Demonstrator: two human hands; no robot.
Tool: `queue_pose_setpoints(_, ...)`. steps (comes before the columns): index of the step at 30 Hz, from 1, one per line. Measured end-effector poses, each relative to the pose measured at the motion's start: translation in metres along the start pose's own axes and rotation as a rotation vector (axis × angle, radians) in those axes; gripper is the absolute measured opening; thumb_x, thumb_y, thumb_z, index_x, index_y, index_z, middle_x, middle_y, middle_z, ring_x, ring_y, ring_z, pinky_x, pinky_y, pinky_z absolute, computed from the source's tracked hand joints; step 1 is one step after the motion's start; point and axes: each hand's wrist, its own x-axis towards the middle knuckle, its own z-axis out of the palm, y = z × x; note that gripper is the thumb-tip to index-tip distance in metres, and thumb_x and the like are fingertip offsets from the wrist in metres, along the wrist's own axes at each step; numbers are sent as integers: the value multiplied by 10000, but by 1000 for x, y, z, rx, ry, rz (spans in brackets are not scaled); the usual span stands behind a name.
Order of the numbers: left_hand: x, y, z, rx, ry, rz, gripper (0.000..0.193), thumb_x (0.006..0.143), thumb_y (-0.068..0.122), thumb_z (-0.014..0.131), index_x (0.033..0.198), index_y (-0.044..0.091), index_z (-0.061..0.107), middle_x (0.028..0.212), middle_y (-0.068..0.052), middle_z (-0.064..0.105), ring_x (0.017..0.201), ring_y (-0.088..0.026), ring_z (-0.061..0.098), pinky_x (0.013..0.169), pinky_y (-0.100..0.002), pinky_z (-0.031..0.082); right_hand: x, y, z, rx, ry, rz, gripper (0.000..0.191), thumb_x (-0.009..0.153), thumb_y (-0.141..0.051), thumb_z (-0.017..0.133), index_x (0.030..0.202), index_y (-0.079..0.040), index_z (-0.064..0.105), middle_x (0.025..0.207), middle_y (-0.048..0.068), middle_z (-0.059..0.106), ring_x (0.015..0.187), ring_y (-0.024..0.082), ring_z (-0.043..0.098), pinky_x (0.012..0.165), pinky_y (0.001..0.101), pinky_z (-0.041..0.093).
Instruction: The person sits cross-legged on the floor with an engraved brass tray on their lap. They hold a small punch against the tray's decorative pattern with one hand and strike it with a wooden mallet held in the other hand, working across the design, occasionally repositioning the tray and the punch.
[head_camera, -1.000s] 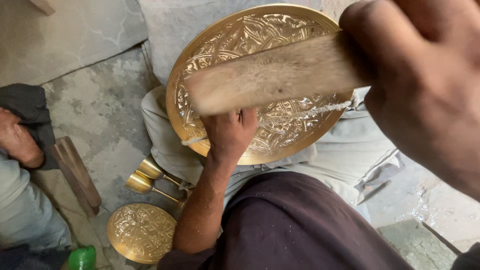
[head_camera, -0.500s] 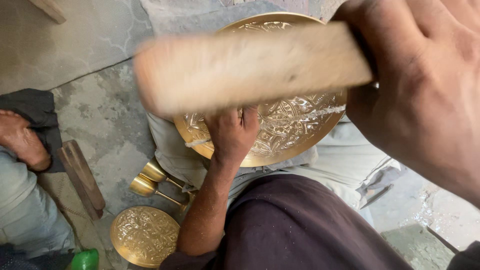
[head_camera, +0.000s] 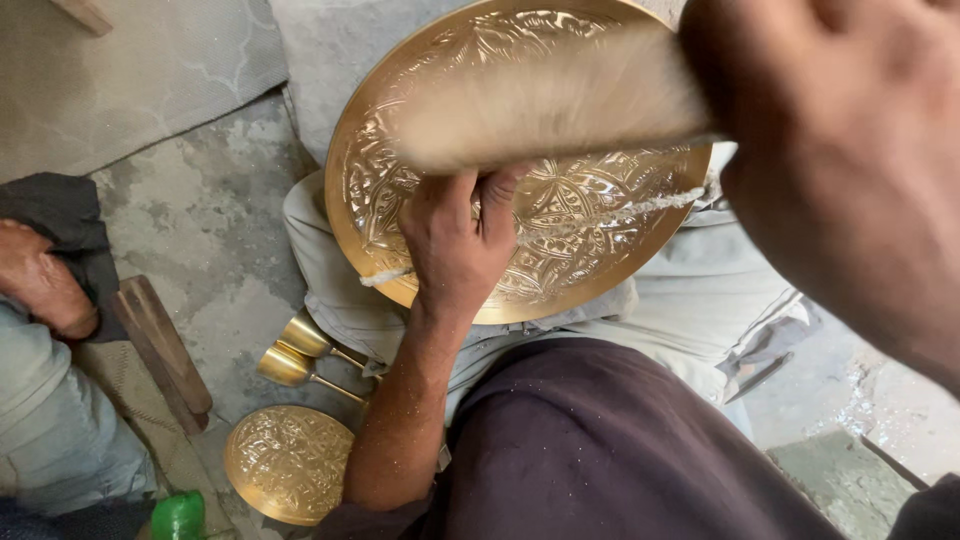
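Brass trays: two, big one (head_camera: 560, 240) on our lap under left hand (head_camera: 455, 250), fingers flat; right hand (head_camera: 850, 170) fingers grip one wooden stick (head_camera: 550, 100); small tray (head_camera: 288, 462) on floor.

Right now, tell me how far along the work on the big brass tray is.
Done: the large embossed brass tray already carries relief over its whole visible face. In hand: the left hand steadies it on the lap while the right hand holds a blurred wooden tool above it. Left: cannot tell; a smaller brass plate and goblets lie on the floor.
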Motion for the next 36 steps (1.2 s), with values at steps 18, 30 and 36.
queue_pose_setpoints(18, 26, -8, 1, 107, -375, 179, 354, 1118, 308, 610, 1437, 165, 558, 988, -15, 702, 814, -130, 725, 661, -250, 619, -110, 11, 73, 408, 202, 332, 312, 1010, 131, 591, 1307, 58, 527, 1138, 191, 639, 999, 256, 678, 883, 309, 577)
queue_pose_setpoints(30, 54, 3, -27, -85, -326, 123, 324, 1117, 232, 724, 1373, 150, 543, 944, 1, 748, 828, -75, 779, 680, -243, 627, -159, 26, 102, 854, 68, 989, 598, 845, -133, 816, 1305, 49, 480, 1038, 181, 695, 942, 261, 713, 834, 444, 599)
queue_pose_setpoints(36, 62, 8, -28, -33, -401, 172, 389, 1072, 175, 762, 1389, 129, 541, 993, -57, 736, 871, -147, 766, 726, -305, 608, -154, 26, 94, 886, 218, 794, 483, 964, -148, 829, 1290, 46, 529, 1127, 164, 676, 1044, 249, 704, 959, 410, 625)
